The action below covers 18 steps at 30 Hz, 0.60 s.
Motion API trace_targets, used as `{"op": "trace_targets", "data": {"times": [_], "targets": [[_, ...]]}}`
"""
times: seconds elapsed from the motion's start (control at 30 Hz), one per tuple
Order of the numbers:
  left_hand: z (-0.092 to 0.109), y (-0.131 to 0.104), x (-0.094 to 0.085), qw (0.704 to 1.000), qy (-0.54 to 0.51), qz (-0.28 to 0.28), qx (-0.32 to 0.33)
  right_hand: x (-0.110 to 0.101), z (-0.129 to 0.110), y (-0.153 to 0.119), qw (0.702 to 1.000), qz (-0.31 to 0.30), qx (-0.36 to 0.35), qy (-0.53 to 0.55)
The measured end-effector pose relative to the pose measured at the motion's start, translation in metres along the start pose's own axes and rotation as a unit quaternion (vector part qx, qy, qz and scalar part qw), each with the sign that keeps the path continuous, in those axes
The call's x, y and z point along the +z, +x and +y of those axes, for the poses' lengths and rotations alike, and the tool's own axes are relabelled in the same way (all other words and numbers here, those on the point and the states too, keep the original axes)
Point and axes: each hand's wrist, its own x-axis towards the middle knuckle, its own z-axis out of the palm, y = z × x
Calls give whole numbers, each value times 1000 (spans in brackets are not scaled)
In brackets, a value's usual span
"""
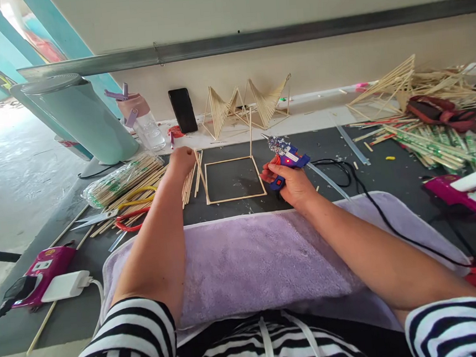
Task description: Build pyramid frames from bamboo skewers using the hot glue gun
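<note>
Glue gun (pixel 293 157), blue with an orange trigger, is held in the right grip (pixel 290 180), whose fingers are closed around the handle. Its nozzle points up and away from the person, and a clear glue stick (pixel 327 180) comes out behind. The left grip (pixel 182 160) is pinched at the upper end of a thin wooden stick (pixel 202 177), which leans at the near left corner of the square stick frame (pixel 237 199). This frame lies on the counter (pixel 232 179) between both grips; one upright stick (pixel 251 133) rises from its far right corner. Beyond the left grip, a smartphone (pixel 182 110) leans on the wall. Left of this grip are scissors (pixel 110 214). Nearer than both grips lies a purple towel (pixel 245 261).
</note>
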Motion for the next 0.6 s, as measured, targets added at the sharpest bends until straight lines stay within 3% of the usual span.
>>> {"op": "trace_targets", "data": {"times": [0.07,0.13,0.23,0.3,0.4,0.47,0.6], "targets": [[-3,-1,-22,986,-133,81,-61,1,0,0,1000,5,1,-1],[-2,-6,-49,948,-274,155,-55,1,1,1,1000,8,2,-1],[10,-29,-91,871,-405,273,58,1,0,0,1000,7,2,-10],[27,-54,-111,847,-423,291,136,0,-1,0,1000,4,-3,-21],[63,-90,-117,829,-475,218,199,0,-2,-1,999,0,-17,-34],[88,-106,-103,787,-545,166,236,0,-3,-1,999,-2,-22,-40],[120,-107,-52,827,-524,-68,193,-1,-6,-1,999,-8,-21,-33]]}}
